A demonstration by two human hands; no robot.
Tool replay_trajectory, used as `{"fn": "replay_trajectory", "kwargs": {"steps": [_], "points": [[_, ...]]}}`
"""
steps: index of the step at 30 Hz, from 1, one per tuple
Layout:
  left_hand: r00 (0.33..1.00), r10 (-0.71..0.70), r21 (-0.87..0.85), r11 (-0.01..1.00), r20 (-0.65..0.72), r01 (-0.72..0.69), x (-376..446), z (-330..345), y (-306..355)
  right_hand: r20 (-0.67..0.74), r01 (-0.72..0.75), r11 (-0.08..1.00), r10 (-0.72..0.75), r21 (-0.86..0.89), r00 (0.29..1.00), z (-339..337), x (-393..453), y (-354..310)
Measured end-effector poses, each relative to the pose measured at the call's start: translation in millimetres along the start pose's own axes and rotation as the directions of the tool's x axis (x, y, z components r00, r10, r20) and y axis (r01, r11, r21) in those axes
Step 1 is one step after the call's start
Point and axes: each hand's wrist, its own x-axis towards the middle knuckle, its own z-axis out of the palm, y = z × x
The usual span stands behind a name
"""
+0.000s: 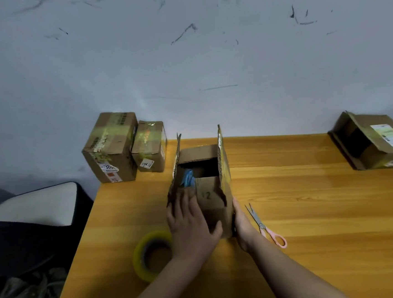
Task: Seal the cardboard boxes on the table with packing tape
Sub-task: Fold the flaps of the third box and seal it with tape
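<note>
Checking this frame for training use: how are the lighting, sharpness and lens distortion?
Head view: dim, cool light on the wall; wide-angle bending curves the table edge; soft focus overall; the left hand on the open box looks slightly blurred; faint sheen on the tape roll.

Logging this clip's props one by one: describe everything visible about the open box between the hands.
The open box is brown corrugated cardboard, standing upright on the wooden table near its front middle. Its two long flaps stand up, with yellowish tape remnants on the right one; two short flaps are folded inward, the nearer marked "12". Something blue shows inside. The left hand presses flat on the near flap; the right hand rests against the right side.
</note>
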Motion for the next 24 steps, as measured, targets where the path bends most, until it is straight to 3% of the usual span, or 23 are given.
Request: {"fn": "replay_trajectory", "kwargs": {"steps": [7, 14, 18, 20, 22, 24], "points": [[0.963, 0.258, 0.105, 0.959, 0.07, -0.265, -15, 14, 11, -0.051, -0.016, 0.996, 0.02, 0.087, 0.999, -14, -9, -2], [0.939, 0.257, 0.183, 0.936, 0.228, -0.3, -21, 0, 28, -0.094, 0.036, 0.989, -0.022, 0.143, 0.995, -32, -12, -42], [0.939, 0.263, 0.218, 0.925, 0.223, -0.311, -23, -7, 34, -0.123, 0.01, 0.999, -0.005, 0.04, 0.992, -30, -28, -70], [0.941, 0.257, 0.25, 0.918, 0.219, -0.308, -22, -17, 31, -0.195, 0.119, 0.99, -0.132, -0.078, 0.972, -30, -36, -80], [0.945, 0.276, 0.245, 0.918, 0.174, -0.312, -21, -26, 27, -0.299, 0.354, 0.882, -0.445, -0.312, 0.844, -33, -49, -87], [0.94, 0.323, 0.204, 0.918, 0.113, -0.34, -19, -36, 25, -0.19, 0.579, 0.556, -0.799, -0.597, 0.571, -32, -69, -96]]}}
